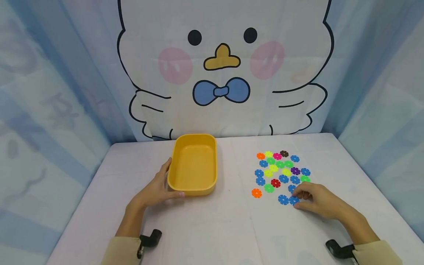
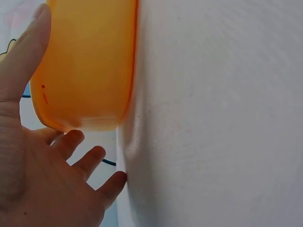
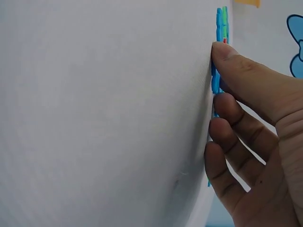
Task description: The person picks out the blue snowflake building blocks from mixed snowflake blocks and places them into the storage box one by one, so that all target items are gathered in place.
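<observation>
My left hand rests at the near-left corner of a yellow plastic tub. Its thumb lies along the front wall and the fingers touch the left side; in the left wrist view the fingers are spread and fairly straight. On the right, my right hand pinches a blue snowflake disc flat at the tabletop, thumb on the near edge. In the right wrist view the thumb lies against a blue disc, with the other fingers curled behind; the index fingertip is mostly hidden.
Several loose snowflake discs lie flat beyond the right hand, among them a red disc, a purple disc and an orange disc. Another blue disc lies just left of the pinched one. A white cloth covers the table.
</observation>
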`<state>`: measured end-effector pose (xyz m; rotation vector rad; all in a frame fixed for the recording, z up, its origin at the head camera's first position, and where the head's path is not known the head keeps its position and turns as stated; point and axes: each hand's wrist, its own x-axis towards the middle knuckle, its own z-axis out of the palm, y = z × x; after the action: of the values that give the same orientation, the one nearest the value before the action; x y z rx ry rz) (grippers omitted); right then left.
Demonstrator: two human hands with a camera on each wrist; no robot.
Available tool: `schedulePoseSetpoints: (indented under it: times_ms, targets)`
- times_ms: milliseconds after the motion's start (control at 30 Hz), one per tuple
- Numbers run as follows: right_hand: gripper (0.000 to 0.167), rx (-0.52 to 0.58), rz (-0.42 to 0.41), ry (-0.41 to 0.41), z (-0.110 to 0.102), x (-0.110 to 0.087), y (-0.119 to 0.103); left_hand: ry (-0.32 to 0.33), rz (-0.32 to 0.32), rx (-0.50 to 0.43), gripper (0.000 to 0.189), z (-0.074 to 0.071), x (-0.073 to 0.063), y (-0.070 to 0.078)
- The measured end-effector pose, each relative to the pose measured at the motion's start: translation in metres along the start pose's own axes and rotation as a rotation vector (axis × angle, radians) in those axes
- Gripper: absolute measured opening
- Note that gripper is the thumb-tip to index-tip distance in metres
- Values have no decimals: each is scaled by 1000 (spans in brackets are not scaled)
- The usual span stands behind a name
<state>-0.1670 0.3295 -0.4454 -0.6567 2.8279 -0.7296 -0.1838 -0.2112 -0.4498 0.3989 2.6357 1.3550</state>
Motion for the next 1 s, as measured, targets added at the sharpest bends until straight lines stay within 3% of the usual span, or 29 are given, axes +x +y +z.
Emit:
schedulePoseSetpoints:
  times_ms: [233, 400, 533, 767, 1000]
  targets:
    - [28, 33, 25, 11, 1, 0, -2, -40, -16, -21, 123, -12, 2, -3]
    - [30, 61, 13, -1, 2, 0, -3, -60, 36, -43, 120, -18, 5, -3]
    - [32, 64, -11, -14, 2, -1, -5, -93, 68, -11, 124, -19, 10, -3]
    - [32, 54, -20, -53, 1, -2, -6, -145, 21, 53, 118, -27, 11, 2]
    - [25, 84, -15, -66, 0, -3, -6, -146, 0, 101, 118, -29, 17, 1]
